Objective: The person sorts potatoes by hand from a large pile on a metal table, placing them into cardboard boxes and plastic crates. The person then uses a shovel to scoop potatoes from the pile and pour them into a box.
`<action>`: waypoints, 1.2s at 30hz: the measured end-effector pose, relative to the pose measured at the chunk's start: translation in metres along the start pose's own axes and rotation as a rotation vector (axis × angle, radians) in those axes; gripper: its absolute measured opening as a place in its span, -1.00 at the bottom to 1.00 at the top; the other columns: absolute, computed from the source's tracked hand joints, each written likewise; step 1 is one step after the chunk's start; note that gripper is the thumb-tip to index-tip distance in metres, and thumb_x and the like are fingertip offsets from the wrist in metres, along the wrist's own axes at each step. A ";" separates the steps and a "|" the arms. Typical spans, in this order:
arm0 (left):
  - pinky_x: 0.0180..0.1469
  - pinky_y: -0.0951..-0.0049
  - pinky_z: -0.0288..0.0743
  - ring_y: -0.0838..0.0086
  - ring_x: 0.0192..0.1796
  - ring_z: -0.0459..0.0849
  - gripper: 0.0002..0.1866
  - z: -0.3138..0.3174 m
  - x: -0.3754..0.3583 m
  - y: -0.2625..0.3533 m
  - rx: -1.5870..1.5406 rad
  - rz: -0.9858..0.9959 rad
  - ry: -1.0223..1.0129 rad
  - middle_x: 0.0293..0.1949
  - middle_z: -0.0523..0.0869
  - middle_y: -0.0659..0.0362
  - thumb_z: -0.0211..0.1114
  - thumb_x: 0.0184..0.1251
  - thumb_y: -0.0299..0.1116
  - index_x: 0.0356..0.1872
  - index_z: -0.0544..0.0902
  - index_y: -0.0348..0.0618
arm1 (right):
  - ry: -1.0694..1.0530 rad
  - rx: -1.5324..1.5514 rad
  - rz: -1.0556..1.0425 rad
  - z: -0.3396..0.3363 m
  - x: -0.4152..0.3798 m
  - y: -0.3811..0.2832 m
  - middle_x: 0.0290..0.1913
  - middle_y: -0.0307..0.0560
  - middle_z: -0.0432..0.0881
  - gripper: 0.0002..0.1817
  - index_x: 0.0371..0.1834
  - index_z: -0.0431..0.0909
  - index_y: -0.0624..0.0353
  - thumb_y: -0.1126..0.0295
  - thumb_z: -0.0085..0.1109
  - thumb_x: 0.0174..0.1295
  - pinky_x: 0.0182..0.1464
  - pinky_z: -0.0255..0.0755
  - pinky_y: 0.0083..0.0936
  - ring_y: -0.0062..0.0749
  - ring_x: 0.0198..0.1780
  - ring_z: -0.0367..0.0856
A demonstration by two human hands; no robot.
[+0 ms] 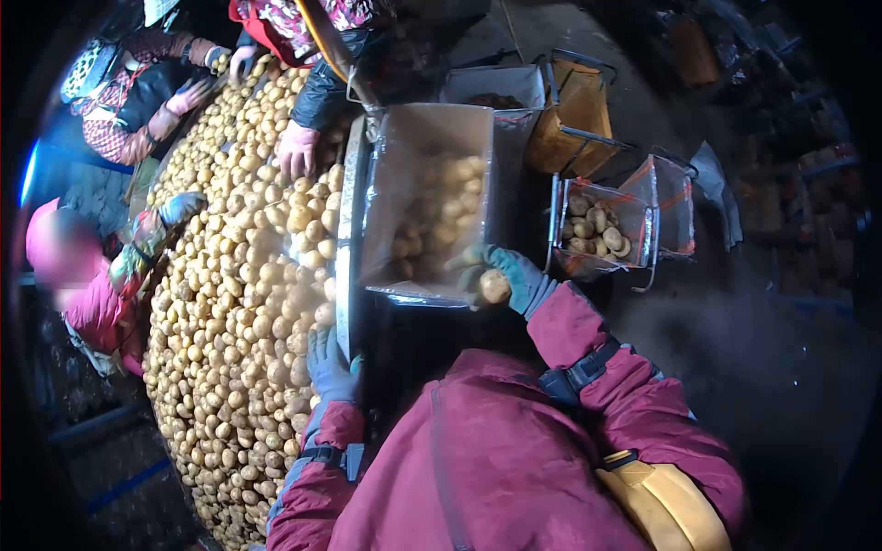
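My right hand (513, 274), in a grey-green glove, grips a potato (494, 286) at the near edge of a clear plastic bag (432, 197) partly filled with potatoes. My left hand (329, 365), gloved in blue-grey, rests over the edge of a long belt (239, 303) covered with several potatoes, its fingers apart and nothing held in it. Both my sleeves are dark red.
Other people's gloved hands (298, 149) reach onto the belt from the far end and left side. A wire-framed bag (597, 230) with potatoes stands right of my bag, an orange-brown sack (574, 115) behind it. Dark floor lies to the right.
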State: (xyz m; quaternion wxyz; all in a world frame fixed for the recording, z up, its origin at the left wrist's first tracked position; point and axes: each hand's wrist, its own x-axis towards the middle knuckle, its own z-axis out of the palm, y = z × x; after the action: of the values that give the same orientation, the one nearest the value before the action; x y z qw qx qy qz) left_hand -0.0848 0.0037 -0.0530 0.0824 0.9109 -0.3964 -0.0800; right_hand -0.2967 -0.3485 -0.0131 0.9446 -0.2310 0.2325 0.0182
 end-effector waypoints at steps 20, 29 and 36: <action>0.62 0.02 0.06 -0.01 0.62 0.19 -0.15 0.004 0.000 -0.006 0.022 0.052 0.024 0.49 0.39 -0.12 0.48 0.10 -0.15 0.46 0.42 -0.15 | 0.130 0.102 -0.202 -0.035 -0.037 0.006 -0.03 0.25 0.71 -0.53 0.36 0.45 0.31 0.51 0.20 0.39 -0.20 0.69 -0.22 -0.05 -0.22 0.76; 0.63 0.04 0.03 -0.01 0.62 0.19 -0.16 0.000 -0.001 0.000 0.013 -0.008 -0.002 0.52 0.38 -0.11 0.45 0.10 -0.14 0.47 0.43 -0.14 | 0.083 -0.047 -0.190 -0.014 -0.029 0.003 -0.05 0.14 0.73 -0.48 0.40 0.45 0.25 0.46 0.21 0.37 -0.18 0.71 -0.27 -0.18 -0.25 0.78; 0.64 0.06 0.01 0.03 0.63 0.18 -0.16 -0.001 0.000 -0.001 0.009 -0.012 -0.013 0.53 0.37 -0.09 0.45 0.11 -0.12 0.47 0.43 -0.13 | 0.148 -0.015 -0.122 -0.018 -0.020 0.004 -0.16 0.11 0.73 -0.70 0.09 0.56 0.17 0.22 0.20 0.45 -0.21 0.67 -0.21 -0.10 -0.32 0.73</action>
State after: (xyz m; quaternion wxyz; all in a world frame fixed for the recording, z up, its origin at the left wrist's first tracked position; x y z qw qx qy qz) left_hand -0.0840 0.0039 -0.0520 0.0751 0.9131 -0.3919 -0.0845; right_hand -0.3231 -0.3509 -0.0198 0.9223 -0.2526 0.2872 -0.0546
